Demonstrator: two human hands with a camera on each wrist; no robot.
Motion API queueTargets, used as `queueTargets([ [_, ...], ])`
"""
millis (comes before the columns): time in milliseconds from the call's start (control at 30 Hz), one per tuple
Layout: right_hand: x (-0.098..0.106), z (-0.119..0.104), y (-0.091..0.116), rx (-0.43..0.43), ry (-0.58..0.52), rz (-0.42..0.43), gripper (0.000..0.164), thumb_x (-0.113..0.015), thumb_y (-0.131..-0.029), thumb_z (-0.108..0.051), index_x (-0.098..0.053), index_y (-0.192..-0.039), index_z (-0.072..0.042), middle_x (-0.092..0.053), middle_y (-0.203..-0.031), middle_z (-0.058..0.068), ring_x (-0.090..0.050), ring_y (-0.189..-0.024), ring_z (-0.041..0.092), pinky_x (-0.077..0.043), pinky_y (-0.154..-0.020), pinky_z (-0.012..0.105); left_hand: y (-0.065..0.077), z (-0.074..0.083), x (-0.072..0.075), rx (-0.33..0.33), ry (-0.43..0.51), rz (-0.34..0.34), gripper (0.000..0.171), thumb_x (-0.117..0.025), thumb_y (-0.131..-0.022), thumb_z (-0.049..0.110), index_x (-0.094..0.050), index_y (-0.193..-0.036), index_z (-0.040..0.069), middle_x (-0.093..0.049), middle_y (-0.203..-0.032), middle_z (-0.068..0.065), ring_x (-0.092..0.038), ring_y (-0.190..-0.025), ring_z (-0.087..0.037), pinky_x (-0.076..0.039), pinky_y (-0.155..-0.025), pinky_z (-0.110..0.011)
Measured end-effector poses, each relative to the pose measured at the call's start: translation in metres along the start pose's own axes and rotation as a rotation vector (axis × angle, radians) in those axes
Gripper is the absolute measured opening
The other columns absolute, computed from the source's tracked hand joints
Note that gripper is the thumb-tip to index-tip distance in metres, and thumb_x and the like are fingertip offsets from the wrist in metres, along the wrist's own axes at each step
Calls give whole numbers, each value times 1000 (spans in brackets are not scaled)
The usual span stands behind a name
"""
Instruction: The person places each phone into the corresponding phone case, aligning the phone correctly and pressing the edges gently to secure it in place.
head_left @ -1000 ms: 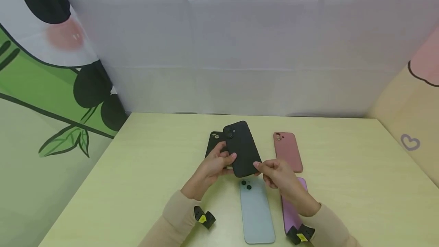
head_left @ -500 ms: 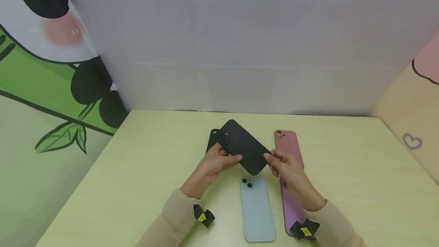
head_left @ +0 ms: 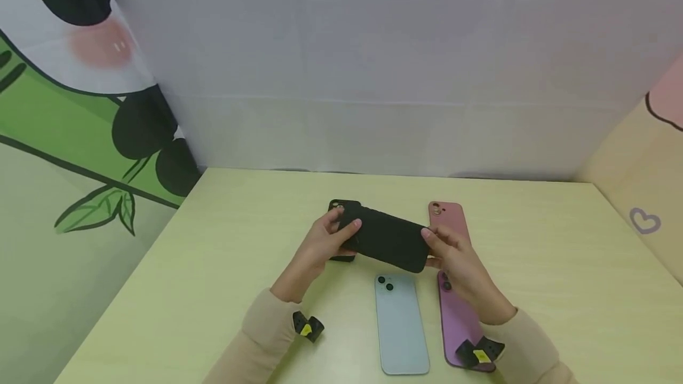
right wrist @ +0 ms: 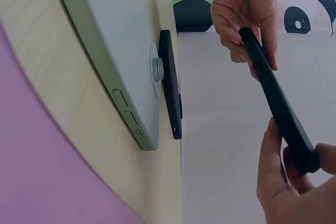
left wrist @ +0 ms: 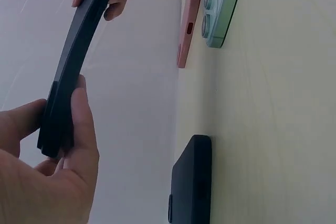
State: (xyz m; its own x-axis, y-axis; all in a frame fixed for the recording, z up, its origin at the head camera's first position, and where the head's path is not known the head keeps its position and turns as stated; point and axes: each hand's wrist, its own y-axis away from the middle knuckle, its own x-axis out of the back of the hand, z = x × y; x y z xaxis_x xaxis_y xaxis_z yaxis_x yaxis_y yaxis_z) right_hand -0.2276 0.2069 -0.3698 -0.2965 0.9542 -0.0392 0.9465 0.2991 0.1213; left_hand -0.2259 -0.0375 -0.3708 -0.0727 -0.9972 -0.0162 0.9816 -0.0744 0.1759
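A black phone case (head_left: 392, 239) is held in the air between both hands, lying nearly sideways with its right end lower. My left hand (head_left: 315, 248) pinches its left end, thumb on the face towards me and fingers behind. At the other end, my right hand (head_left: 461, 265) pinches the right edge between thumb and fingers. Seen edge-on in the left wrist view, the case (left wrist: 73, 61) looks slightly bowed. Behind it, another black case (head_left: 341, 258) lies on the table, mostly covered. A light blue phone (head_left: 401, 330) rests below the hands.
A pink phone case (head_left: 450, 215) lies at the back right, partly behind the right hand. Under the right forearm is a purple phone (head_left: 460, 325). The pale yellow table (head_left: 240, 224) ends at a light cloth wall (head_left: 341, 76), with printed side panels.
The held case has turned from nearly upright to nearly sideways, its lower end swinging right and up. My right hand has moved slightly right with it; both hands keep their grip.
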Motion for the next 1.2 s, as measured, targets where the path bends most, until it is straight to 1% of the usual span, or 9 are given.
queueTargets([
  [167, 1, -3, 0, -39, -77, 125, 18, -53, -93, -29, -63, -84, -18, -59, -78, -8, -57, -72, 9, -47, -72, 26, -1, -4, -5, 9, -38, -70, 42, -58, -90, 22, -45, -127, 8, -64, -101, -17, -68, -75, -18, -55, -69, -37],
  [267, 2, -4, 2, -70, -119, 198, 19, -54, -92, -31, -66, -90, -16, -57, -84, -7, -55, -74, 9, -45, -73, 25, 0, -6, -8, 20, -40, -113, 38, -59, -89, 22, -48, -123, 7, -65, -93, -11, -66, -72, -15, -55, -68, -37],
  [400, 2, -5, 2, -108, -155, 241, 23, -54, -92, -32, -66, -93, -13, -52, -93, -6, -51, -79, 10, -41, -78, 24, 2, -7, -11, 31, -57, -151, 38, -60, -89, 21, -48, -120, 4, -66, -86, -9, -66, -68, -14, -55, -66, -37],
  [533, 1, -5, 2, -125, -180, 254, 24, -51, -93, -32, -63, -87, -11, -47, -96, -4, -47, -84, 10, -39, -80, 24, 2, -8, -12, 39, -88, -187, 38, -59, -90, 19, -46, -121, 1, -67, -87, -14, -67, -71, -17, -55, -67, -39],
  [667, -2, -3, 1, -122, -221, 259, 27, -48, -95, -31, -55, -77, -12, -44, -95, -2, -44, -87, 11, -40, -75, 21, 3, -10, -14, 39, -101, -218, 36, -58, -90, 15, -45, -120, -1, -67, -88, -16, -67, -73, -18, -55, -67, -40],
  [767, -4, -2, 0, -118, -255, 272, 27, -48, -95, -32, -53, -77, -12, -44, -95, -2, -45, -87, 10, -41, -74, 20, 5, -10, -16, 33, -116, -234, 37, -57, -90, 14, -45, -123, 1, -66, -83, -13, -66, -71, -16, -55, -67, -40],
  [900, -6, -1, -1, -116, -323, 314, 23, -51, -93, -31, -59, -82, -13, -46, -100, -2, -50, -88, 8, -43, -78, 19, 7, -10, -17, 27, -121, -250, 40, -56, -91, 13, -43, -127, 2, -63, -77, -8, -65, -68, -14, -55, -67, -39],
  [1000, -7, -1, -1, -99, -373, 353, 18, -55, -91, -30, -64, -83, -16, -48, -102, -4, -52, -88, 6, -45, -79, 18, 8, -10, -18, 20, -115, -255, 38, -56, -91, 11, -44, -126, 2, -60, -72, -4, -64, -66, -14, -55, -67, -41],
  [1200, -11, 1, -3, -49, -398, 456, 17, -60, -88, -26, -69, -75, -20, -54, -91, -4, -56, -80, 5, -48, -73, 18, 9, -9, -21, 26, -117, -267, 31, -56, -90, 9, -48, -119, 2, -57, -68, -2, -61, -62, -10, -56, -64, -37],
])
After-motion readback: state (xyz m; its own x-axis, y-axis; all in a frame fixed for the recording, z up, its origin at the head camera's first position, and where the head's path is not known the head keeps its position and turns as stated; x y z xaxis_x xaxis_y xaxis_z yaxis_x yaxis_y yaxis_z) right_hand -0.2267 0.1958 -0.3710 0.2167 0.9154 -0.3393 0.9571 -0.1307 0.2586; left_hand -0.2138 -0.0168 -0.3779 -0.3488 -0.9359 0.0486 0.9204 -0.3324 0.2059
